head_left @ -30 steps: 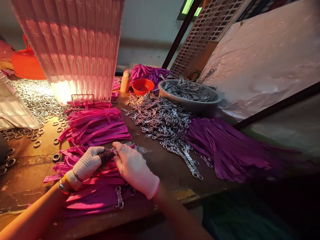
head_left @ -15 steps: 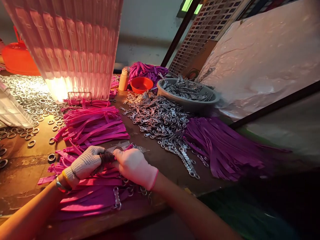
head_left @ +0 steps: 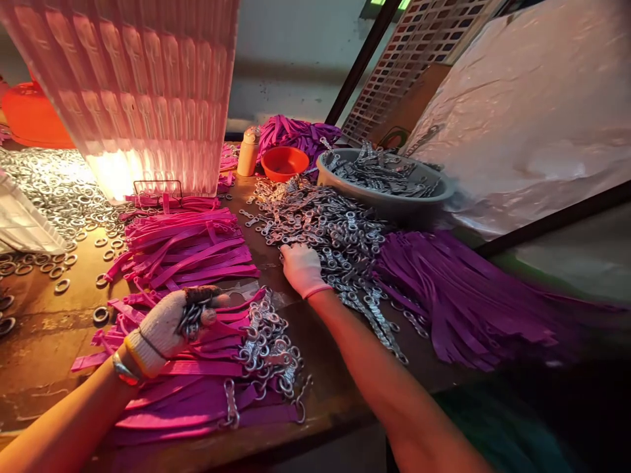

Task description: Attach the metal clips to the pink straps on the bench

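Observation:
My left hand [head_left: 165, 328], in a dotted glove with dark-stained fingers, is turned palm up. It is closed around a small bunch of metal rings [head_left: 191, 320], which show between thumb and fingers. Below it lie magenta straps [head_left: 182, 401] with silver links [head_left: 269, 341] at their right ends. My right hand [head_left: 302, 268], in a pale glove, is at the left edge of a heap of silver metal links [head_left: 340, 223]. Its fingers are curled together, and whatever is in the fingertips is hidden.
Another stack of magenta straps [head_left: 192, 246] lies behind my left hand. Loose rings [head_left: 79, 197] spread at left beneath a ribbed translucent panel [head_left: 162, 85]. Behind the heap stand a grey basin [head_left: 340, 180] of links, a red bowl [head_left: 284, 164] and a bottle [head_left: 248, 152]. Purple straps [head_left: 444, 295] lie right.
My hands were together over the straps. The right has moved away, forward and right, to the heap of links. My left hand has opened up somewhat, showing the rings in it.

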Demonstrator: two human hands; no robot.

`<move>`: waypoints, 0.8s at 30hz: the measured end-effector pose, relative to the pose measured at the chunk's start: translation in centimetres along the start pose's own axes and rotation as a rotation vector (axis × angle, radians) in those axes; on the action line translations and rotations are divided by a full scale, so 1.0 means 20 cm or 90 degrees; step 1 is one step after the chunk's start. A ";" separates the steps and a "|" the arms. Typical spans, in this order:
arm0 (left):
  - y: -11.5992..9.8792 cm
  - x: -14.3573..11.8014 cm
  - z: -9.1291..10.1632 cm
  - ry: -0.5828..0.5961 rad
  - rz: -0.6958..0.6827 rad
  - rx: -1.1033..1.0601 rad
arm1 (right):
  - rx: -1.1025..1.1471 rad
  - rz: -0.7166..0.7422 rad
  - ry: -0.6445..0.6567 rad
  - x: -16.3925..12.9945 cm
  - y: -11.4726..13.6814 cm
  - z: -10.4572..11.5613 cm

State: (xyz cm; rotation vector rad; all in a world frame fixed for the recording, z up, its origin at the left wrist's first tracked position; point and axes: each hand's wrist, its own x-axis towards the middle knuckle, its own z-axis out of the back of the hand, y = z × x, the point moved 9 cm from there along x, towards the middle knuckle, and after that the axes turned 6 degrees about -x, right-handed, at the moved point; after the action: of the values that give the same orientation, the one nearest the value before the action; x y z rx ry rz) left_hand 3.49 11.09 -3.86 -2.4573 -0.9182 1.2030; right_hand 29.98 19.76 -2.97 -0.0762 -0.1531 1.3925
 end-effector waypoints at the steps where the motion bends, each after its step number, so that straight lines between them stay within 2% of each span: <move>1: 0.00 0.01 0.00 0.001 -0.009 0.012 | 0.004 0.000 0.001 0.01 0.00 -0.01; 5: 0.01 0.01 -0.01 0.001 -0.013 0.036 | 0.042 0.013 -0.012 -0.01 -0.01 -0.01; 9: 0.04 -0.01 0.02 -0.006 0.020 0.030 | 0.115 0.030 -0.055 -0.11 0.03 0.07; 12: 0.04 -0.02 0.04 -0.002 -0.005 0.075 | 0.221 0.086 -0.066 -0.25 0.17 0.18; 15: 0.05 -0.03 0.04 0.036 -0.056 0.178 | 0.504 0.189 -0.044 -0.42 0.37 0.34; 17: 0.06 -0.03 0.02 0.089 -0.094 0.230 | 0.664 0.254 -0.005 -0.53 0.49 0.44; 19: 0.06 -0.02 0.01 0.135 -0.135 0.238 | 0.712 0.295 0.053 -0.59 0.59 0.50; 21: 0.05 -0.02 0.03 0.139 -0.154 0.208 | 0.724 0.295 0.098 -0.62 0.63 0.51; 24: 0.05 -0.02 0.06 0.107 -0.122 0.132 | 0.756 0.226 0.085 -0.61 0.61 0.49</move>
State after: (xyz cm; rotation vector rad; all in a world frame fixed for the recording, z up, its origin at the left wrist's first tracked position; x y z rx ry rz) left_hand 2.82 9.94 -4.86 -2.2117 -0.9080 0.9597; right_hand 14.46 9.63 4.13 0.8197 0.8382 1.6280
